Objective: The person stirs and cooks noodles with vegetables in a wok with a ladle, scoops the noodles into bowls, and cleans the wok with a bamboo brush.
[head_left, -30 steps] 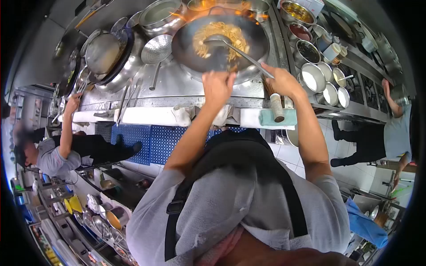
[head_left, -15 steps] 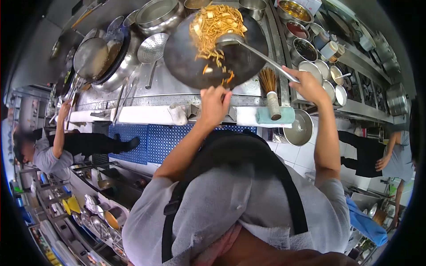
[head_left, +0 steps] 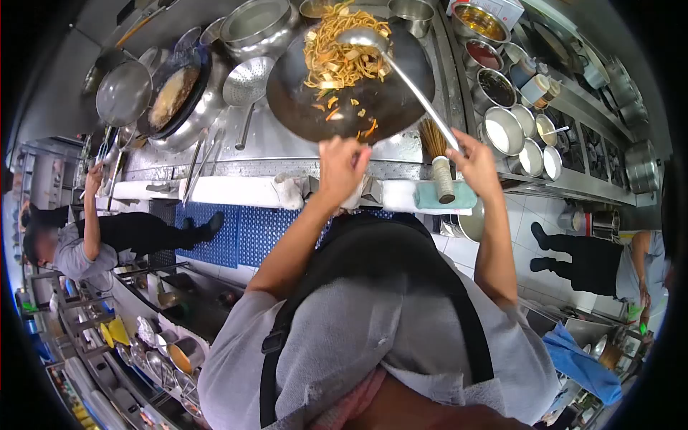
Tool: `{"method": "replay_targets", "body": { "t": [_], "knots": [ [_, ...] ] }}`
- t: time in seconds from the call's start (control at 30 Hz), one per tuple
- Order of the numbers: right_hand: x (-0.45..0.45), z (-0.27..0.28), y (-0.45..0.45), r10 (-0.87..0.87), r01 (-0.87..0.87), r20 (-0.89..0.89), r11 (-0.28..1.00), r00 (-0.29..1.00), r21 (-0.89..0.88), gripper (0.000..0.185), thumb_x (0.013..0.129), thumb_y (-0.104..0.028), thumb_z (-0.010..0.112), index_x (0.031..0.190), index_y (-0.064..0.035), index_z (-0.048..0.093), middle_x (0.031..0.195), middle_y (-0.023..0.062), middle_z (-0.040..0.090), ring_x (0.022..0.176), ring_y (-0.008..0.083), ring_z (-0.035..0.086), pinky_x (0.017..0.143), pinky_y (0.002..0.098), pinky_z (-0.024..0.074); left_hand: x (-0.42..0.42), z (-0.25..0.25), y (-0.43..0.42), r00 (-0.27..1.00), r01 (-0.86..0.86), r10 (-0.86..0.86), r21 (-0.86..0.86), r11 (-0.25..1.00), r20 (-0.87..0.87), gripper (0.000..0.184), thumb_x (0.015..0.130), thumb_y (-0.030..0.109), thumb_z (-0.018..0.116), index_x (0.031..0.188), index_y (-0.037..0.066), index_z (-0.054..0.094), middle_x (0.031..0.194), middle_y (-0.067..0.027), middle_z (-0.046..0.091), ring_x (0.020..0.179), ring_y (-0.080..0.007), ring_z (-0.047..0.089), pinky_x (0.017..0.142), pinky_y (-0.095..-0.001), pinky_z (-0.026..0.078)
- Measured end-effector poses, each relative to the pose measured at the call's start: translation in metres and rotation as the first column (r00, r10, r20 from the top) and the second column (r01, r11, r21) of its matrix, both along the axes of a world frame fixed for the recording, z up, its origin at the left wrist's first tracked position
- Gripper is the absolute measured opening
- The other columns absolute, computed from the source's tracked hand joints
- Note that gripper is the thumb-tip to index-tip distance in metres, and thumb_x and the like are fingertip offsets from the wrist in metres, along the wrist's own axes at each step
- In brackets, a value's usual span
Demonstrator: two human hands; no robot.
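Observation:
A dark wok [head_left: 301, 107] sits at the top centre, its far side heaped with brown noodles [head_left: 330, 50] and pale chunks. Orange and green bits lie lower in the bowl. My left hand [head_left: 342, 170] is closed at the wok's near edge; what it grips there is hidden behind the fingers. The end of a long metal ladle [head_left: 423, 100] is in my right hand [head_left: 475, 166], fingers wrapped round the handle. Its bowl rests over the noodles. Below the handle, a bamboo brush [head_left: 443, 179] lies across a green folded cloth [head_left: 462, 195].
A perforated skimmer [head_left: 248, 82] lies left of the wok. Sauce bowls [head_left: 494, 87] and squeeze bottles [head_left: 534, 89] line the right side. Another person [head_left: 86, 244] stands at the far left holding a strainer [head_left: 124, 93] over a second wok; one more person [head_left: 634, 265] is at the right.
The flames behind the wok are gone from view. My right hand has moved down and slightly left since half a second ago, and the ladle's bowl has shifted up over the noodles.

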State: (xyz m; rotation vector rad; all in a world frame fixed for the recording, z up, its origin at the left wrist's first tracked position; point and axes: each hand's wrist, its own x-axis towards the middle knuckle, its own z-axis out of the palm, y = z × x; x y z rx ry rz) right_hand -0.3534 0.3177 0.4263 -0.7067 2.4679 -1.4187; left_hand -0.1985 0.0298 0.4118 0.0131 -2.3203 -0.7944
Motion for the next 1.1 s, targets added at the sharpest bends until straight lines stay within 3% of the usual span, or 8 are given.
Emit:
{"method": "replay_targets", "body": {
  "t": [0.07,0.2,0.43,0.57,0.77,0.9,0.97,1.1],
  "knots": [
    [0.030,-0.019,-0.011,-0.050,0.054,0.048,0.995,0.998,-0.088,0.054,0.092,-0.014,0.077,0.144,-0.0079,0.062,0.110,0.0258,0.074,0.097,0.0215,0.074,0.089,0.0338,0.0549,-0.032,0.009,-0.017,0.998,-0.046,0.044,0.041,0.998,0.042,0.016,0.087,0.019,0.078,0.081,0.010,0.068,0.070,-0.0076,0.062,0.074,-0.0299,0.059,0.076,-0.0439,0.041],
    [0.063,-0.121,-0.047,-0.084,0.089,-0.083,0.994,0.993,0.057,0.054,0.100,-0.021,0.068,0.151,-0.0112,0.054,0.110,0.0302,0.071,0.094,0.0355,0.075,0.082,0.0415,0.0551,-0.098,-0.045,-0.052,0.996,-0.043,0.036,0.096,0.994,0.081,0.022,0.089,0.022,0.079,0.084,0.003,0.070,0.080,-0.0160,0.073,0.072,-0.0347,0.070,0.068,-0.0436,0.054],
    [0.097,-0.123,-0.024,-0.080,0.065,0.107,0.987,0.991,0.145,0.058,0.104,-0.025,0.061,0.158,-0.0166,0.043,0.084,0.0318,0.067,0.079,0.0477,0.070,0.074,0.0517,0.0516,-0.108,-0.050,-0.055,0.990,-0.050,0.042,0.055,0.997,0.136,0.021,0.088,0.023,0.078,0.083,0.005,0.069,0.083,-0.0153,0.075,0.077,-0.0364,0.071,0.074,-0.0458,0.054],
    [0.104,-0.131,-0.017,-0.087,0.086,0.009,0.989,0.996,0.121,0.059,0.104,-0.026,0.059,0.160,-0.0204,0.040,0.095,0.0344,0.070,0.091,0.0537,0.069,0.084,0.0544,0.0537,-0.106,-0.053,-0.052,0.995,-0.048,0.045,0.040,0.998,0.094,0.017,0.090,0.022,0.076,0.086,0.008,0.068,0.076,-0.0109,0.070,0.077,-0.0347,0.065,0.083,-0.0473,0.046],
    [0.091,-0.134,0.013,-0.029,0.029,0.009,0.999,1.000,0.032,0.057,0.103,-0.023,0.063,0.158,-0.0167,0.046,0.127,0.0295,0.069,0.108,0.0363,0.072,0.095,0.0411,0.0535,-0.101,-0.049,-0.049,0.995,-0.064,0.064,0.002,0.998,0.071,0.018,0.090,0.021,0.076,0.083,0.006,0.068,0.075,-0.0130,0.070,0.076,-0.0326,0.068,0.081,-0.0458,0.049],
    [0.059,0.074,0.031,-0.007,-0.113,0.258,0.889,0.966,0.444,0.055,0.100,-0.016,0.067,0.153,-0.0248,0.055,0.116,0.0225,0.074,0.097,0.0293,0.075,0.089,0.0426,0.0544,-0.113,-0.051,-0.064,0.974,0.014,-0.059,0.205,0.979,0.217,0.021,0.087,0.022,0.079,0.082,0.003,0.072,0.079,-0.0166,0.075,0.073,-0.0326,0.073,0.068,-0.0420,0.056],
    [0.018,0.063,0.043,0.294,-0.229,-0.158,0.915,0.943,0.332,0.054,0.096,-0.012,0.068,0.148,-0.0215,0.059,0.126,0.0219,0.071,0.107,0.0356,0.072,0.098,0.0444,0.0537,-0.112,-0.052,-0.063,0.971,-0.010,-0.037,0.197,0.980,0.235,0.018,0.087,0.023,0.078,0.085,0.005,0.074,0.080,-0.0150,0.075,0.075,-0.0347,0.072,0.073,-0.0441,0.055],
    [-0.018,0.080,-0.014,0.329,-0.237,-0.076,0.805,0.941,0.545,0.059,0.095,-0.010,0.068,0.151,-0.0197,0.055,0.129,0.0235,0.069,0.111,0.0353,0.070,0.098,0.0408,0.0513,-0.074,-0.023,-0.021,0.997,-0.071,0.071,0.001,0.997,0.024,0.016,0.089,0.023,0.076,0.083,0.009,0.072,0.075,-0.0111,0.070,0.076,-0.0337,0.066,0.077,-0.0481,0.048]
  ]
}}
